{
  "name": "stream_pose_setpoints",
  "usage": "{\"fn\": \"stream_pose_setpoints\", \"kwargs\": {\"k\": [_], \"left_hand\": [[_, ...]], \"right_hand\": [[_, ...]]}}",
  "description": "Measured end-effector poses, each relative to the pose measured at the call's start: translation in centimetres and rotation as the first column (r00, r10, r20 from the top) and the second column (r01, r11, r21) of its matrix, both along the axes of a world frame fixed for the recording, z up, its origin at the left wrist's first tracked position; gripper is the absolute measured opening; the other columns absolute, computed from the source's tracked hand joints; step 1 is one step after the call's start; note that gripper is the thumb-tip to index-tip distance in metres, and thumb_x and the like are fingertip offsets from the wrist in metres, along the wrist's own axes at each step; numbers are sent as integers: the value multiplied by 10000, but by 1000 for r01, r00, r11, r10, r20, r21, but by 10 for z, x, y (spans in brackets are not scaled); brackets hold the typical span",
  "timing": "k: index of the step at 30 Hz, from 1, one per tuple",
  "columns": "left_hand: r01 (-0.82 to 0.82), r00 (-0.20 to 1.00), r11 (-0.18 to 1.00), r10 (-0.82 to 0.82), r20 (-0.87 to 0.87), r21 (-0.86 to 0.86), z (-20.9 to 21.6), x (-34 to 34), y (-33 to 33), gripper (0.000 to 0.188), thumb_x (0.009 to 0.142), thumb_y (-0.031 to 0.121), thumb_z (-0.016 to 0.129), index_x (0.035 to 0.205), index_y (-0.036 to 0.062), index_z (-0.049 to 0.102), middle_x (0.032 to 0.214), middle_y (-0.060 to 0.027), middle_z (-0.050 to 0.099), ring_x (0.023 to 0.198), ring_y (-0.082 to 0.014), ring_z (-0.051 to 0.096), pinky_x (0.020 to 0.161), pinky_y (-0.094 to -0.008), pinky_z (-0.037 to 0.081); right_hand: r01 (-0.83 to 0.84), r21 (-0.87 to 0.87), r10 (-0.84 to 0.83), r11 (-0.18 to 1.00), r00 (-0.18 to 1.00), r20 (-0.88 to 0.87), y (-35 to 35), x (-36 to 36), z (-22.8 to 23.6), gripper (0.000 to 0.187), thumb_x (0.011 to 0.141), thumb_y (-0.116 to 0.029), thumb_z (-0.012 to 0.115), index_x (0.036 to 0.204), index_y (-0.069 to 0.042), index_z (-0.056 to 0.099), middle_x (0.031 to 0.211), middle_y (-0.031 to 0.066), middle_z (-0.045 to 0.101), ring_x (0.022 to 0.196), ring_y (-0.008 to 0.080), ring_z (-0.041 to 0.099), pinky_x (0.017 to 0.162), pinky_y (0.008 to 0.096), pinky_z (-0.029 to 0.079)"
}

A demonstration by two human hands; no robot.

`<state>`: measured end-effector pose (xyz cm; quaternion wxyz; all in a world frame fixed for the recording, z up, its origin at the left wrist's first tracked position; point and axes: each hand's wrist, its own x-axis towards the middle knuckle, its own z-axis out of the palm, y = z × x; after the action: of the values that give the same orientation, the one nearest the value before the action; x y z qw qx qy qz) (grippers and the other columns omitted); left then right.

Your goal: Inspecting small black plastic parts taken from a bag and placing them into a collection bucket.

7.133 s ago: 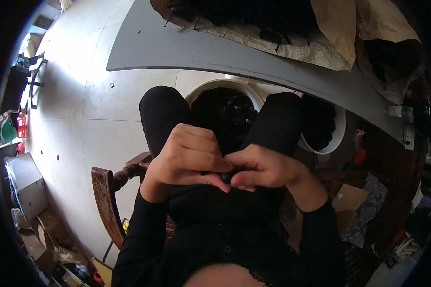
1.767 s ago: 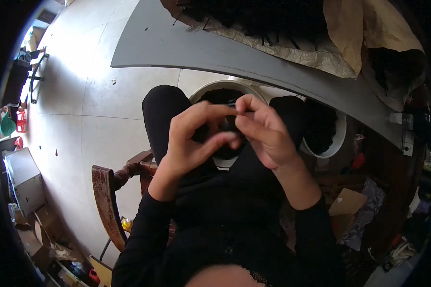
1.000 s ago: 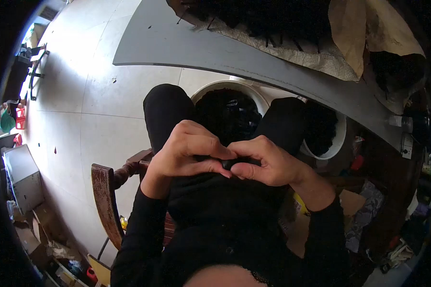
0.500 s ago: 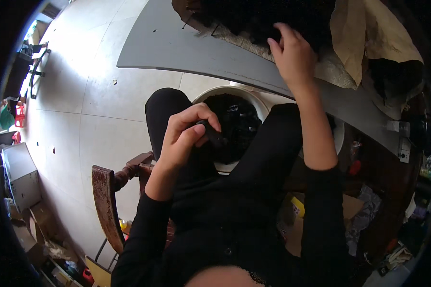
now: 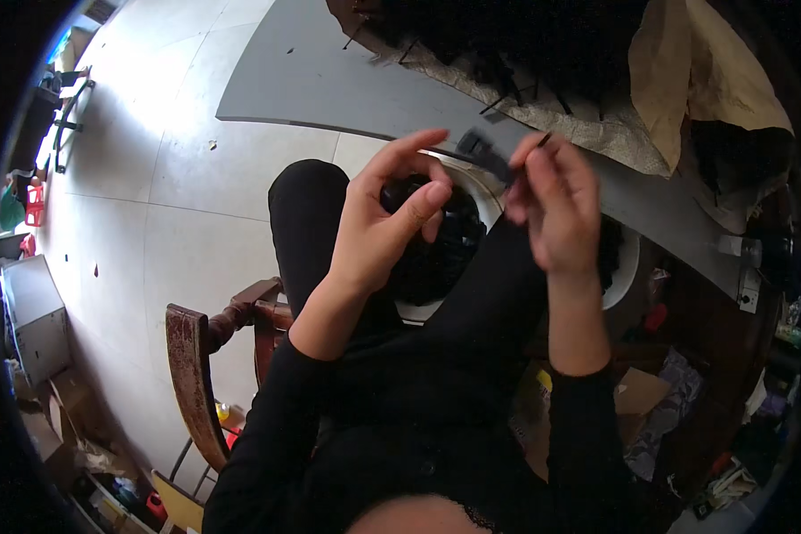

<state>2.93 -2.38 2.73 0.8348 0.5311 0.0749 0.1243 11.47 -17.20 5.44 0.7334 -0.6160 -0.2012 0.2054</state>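
My right hand [image 5: 556, 200] is raised between the table edge and the bucket, pinching a small black plastic piece [image 5: 485, 149] with a narrow stem; both are blurred. A dark tip pokes up beside its fingers. Facing it, my left hand [image 5: 383, 214] hovers over the bucket's left side, fingers curved and apart, thumb separate from the index finger. Dark bucket contents show behind that gap, so a small black thing within the hand would be hard to make out. Between my knees stands a pale round bucket [image 5: 493, 191] containing many black pieces [image 5: 440, 254].
Across the far side lies a grey tabletop [image 5: 329, 89] with a heap of black pieces [image 5: 516, 44] on an opened woven sack [image 5: 627, 138]. Another pale container [image 5: 630, 258] stands under the table at right. A wooden chair [image 5: 191, 365] is at my left; cartons [image 5: 37, 311] line the floor's far left.
My right hand has come back from the black heap toward my left, now with a black piece. My left hand has moved up and right and its fingers have spread.
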Motion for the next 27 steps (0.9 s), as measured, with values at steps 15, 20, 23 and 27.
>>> {"fn": "stream_pose_setpoints", "kwargs": {"k": [15, 20, 23, 27], "left_hand": [[263, 961, 956, -248, -118, 131, -1, -25, 2, 234, 716, 11, 681, 937, -20, 612, 873, -43, 577, 638, -59, 521, 546, -170, 415], [107, 993, 974, -116, 35, 200, -4, -24, 4, 215, 684, 21, 709, 878, -18, 625, 839, -56, 588, 701, -90, 541, 616, -196, 423], [48, 983, 917, -114, 145, 395, -3, -24, 7, 220, 656, 26, 725, 851, -14, 632, 839, -68, 587, 748, -124, 550, 669, -222, 429], [30, 975, 846, -143, 172, 532, -1, -26, 12, 250, 614, 21, 737, 842, -2, 636, 827, -75, 577, 752, -160, 556, 680, -239, 435]], "right_hand": [[-147, 302, 147, 942, 989, 23, -3, -30, -26, 261, 880, -319, 518, 819, -68, 481, 822, 50, 471, 717, 115, 438, 654, 234, 349], [-84, 234, 97, 969, 994, -44, -1, -44, -16, 397, 818, -440, 575, 907, -64, 489, 895, 51, 498, 818, 128, 484, 751, 239, 380], [-181, 176, 217, 967, 953, -213, -6, -46, -23, 516, 740, -464, 660, 978, -40, 485, 951, 50, 519, 891, 110, 509, 797, 243, 398], [-399, 165, 431, 902, 824, -368, -13, -38, -14, 419, 750, -339, 688, 969, -35, 499, 940, 47, 544, 859, 98, 529, 764, 228, 417]]}}
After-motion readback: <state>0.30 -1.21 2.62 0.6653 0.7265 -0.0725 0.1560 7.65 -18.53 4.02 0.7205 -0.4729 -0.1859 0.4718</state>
